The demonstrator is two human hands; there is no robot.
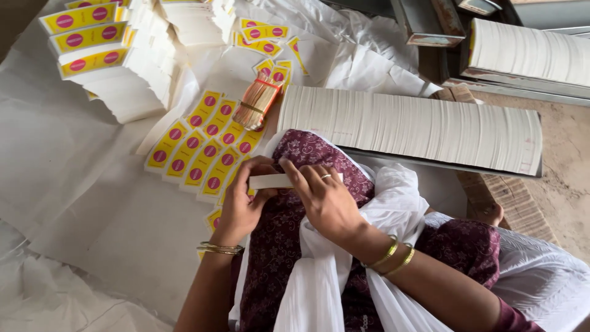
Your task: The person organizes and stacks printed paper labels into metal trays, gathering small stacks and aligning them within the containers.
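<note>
Below, a wide sheet of white paper (pixel 80 203) covers the floor where a person sits, a white cloth (pixel 393 203) draped over a maroon patterned garment (pixel 307 154) on the lap. Just beyond the knees, a long row of white cards (pixel 412 126) stands on edge in a shallow tray, and a second such row (pixel 528 52) sits farther back at the upper right. At the upper left, fanned stacks of folded white cards (pixel 141 67) carry yellow labels with pink circles on top (the printing is too small to make out). Closer in, a spread of the same yellow labels (pixel 200 144) lies flat on the paper in overlapping rows, just left of the lap. Touching its upper edge, a small bundle of tan strips (pixel 257 103) is bound with a red band.

Both hands meet over the lap on a narrow white card (pixel 270 181). The left hand (pixel 241 203) grips the card from beneath, fingers curled round it, gold bangles (pixel 220 249) on the wrist. The right hand (pixel 322 197) presses down on the card's right end with thumb and forefinger closed on it, a ring on one finger.
</note>
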